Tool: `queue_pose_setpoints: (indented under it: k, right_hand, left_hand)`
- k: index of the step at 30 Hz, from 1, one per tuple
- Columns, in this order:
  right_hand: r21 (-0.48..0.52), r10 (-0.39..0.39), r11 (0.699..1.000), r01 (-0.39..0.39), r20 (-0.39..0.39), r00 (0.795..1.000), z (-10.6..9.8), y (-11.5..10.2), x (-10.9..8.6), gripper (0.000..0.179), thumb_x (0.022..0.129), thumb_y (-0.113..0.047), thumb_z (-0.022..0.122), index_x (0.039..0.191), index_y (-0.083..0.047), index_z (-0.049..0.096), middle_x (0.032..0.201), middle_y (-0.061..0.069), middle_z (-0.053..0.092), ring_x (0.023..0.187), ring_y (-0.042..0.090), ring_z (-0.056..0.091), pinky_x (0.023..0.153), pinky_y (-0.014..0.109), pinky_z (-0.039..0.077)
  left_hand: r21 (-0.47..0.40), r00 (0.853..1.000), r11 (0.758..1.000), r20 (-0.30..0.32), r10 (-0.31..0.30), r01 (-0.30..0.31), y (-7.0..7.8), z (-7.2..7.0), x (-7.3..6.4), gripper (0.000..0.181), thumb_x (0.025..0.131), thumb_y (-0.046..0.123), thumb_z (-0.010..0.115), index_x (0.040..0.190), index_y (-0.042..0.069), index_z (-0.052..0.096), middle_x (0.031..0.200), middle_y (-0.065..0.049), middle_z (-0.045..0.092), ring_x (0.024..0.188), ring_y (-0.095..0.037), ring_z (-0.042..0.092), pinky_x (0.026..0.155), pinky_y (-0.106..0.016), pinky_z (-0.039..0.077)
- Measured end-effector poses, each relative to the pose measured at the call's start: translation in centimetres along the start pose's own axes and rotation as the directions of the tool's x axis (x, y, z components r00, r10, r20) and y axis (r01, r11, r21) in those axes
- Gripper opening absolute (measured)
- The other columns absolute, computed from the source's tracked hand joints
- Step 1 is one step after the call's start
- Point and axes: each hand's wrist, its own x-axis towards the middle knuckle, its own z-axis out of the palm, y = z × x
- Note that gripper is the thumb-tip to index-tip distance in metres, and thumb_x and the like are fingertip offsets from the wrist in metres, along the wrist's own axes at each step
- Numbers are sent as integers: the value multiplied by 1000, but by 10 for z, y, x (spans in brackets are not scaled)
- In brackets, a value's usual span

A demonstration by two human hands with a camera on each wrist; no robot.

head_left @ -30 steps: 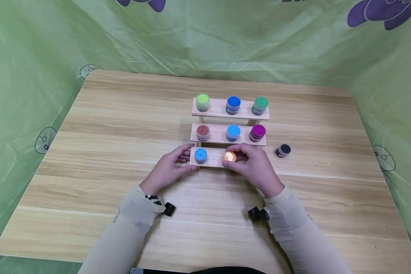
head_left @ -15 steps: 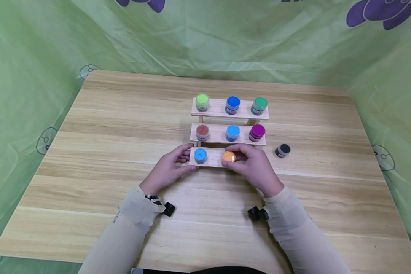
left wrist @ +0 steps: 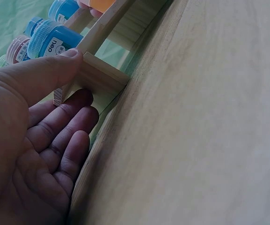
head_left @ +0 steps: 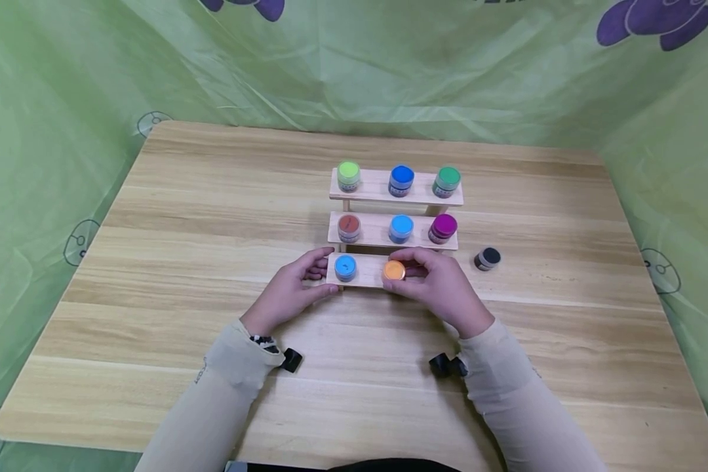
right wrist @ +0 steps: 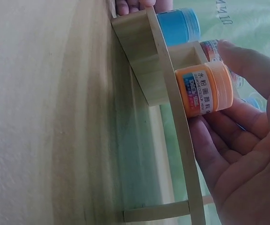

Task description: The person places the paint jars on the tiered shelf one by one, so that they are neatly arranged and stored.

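My right hand (head_left: 439, 285) holds an orange paint jar (right wrist: 204, 89) between thumb and fingers. That jar stands upright on the lowest step of a three-step wooden rack (head_left: 367, 278). My left hand (head_left: 292, 288) grips the left end of the same step. In the left wrist view its thumb lies on the board's corner, with the fingers (left wrist: 74, 133) curled beside the end support. Just inside this grip sits a blue paint jar (head_left: 345, 268), also seen in the left wrist view with a printed label. The right end of the lowest step is hidden behind my right hand.
The middle step carries brown (head_left: 349, 228), light blue (head_left: 401, 228) and purple jars (head_left: 443, 228). Light green (head_left: 349, 176), dark blue (head_left: 401, 180) and green jars (head_left: 446, 181) stand on the top step. A black-lidded jar (head_left: 487, 258) is on the table (head_left: 183, 262), right of the rack.
The bright glare on the orange lid has faded. My right wrist has shifted very slightly to the right; both hands keep their hold.
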Motion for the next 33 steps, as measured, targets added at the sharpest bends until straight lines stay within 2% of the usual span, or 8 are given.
queue_pose_setpoints:
  k: [11,18,23,28,33]
  right_hand:
    - [1,2,1000,-2,77,997,-10,4,3,46,82,-32,85,122,-16,69,124,1,66,107,19,68,91,33,57]
    - [8,-7,1000,6,89,996,-15,8,3,48,82,-31,85,123,-14,68,125,2,66,108,20,68,92,32,57]
    - [41,-5,999,3,57,998,-17,11,-2,47,83,-28,84,124,-11,67,125,5,67,109,21,68,91,29,57]
    - [79,-52,995,52,-3,999,-22,14,-7,46,84,-18,84,124,-6,66,122,9,68,107,23,69,87,24,57]
    - [25,-95,995,97,-69,993,-31,20,-14,42,85,-19,83,122,-6,67,118,8,70,103,22,71,87,24,57]
  left_hand:
    - [7,1000,1000,-9,-20,20,-1,-2,-3,69,86,18,81,147,9,49,120,-11,63,109,-25,62,101,-40,50]
    - [7,1000,1000,-9,3,-3,-4,0,0,69,87,19,81,147,10,49,119,-10,63,108,-23,62,100,-39,51]
    - [8,1000,1000,-11,-1,1,-5,1,1,68,87,18,81,147,10,50,119,-10,63,108,-24,62,100,-40,51]
    - [10,1000,1000,-14,-15,15,-4,1,1,68,87,18,81,147,12,50,120,-9,63,109,-23,61,100,-40,51]
    - [-1,1000,1000,-8,-5,5,-3,2,2,70,86,17,81,147,10,49,120,-12,63,109,-25,62,101,-42,51]
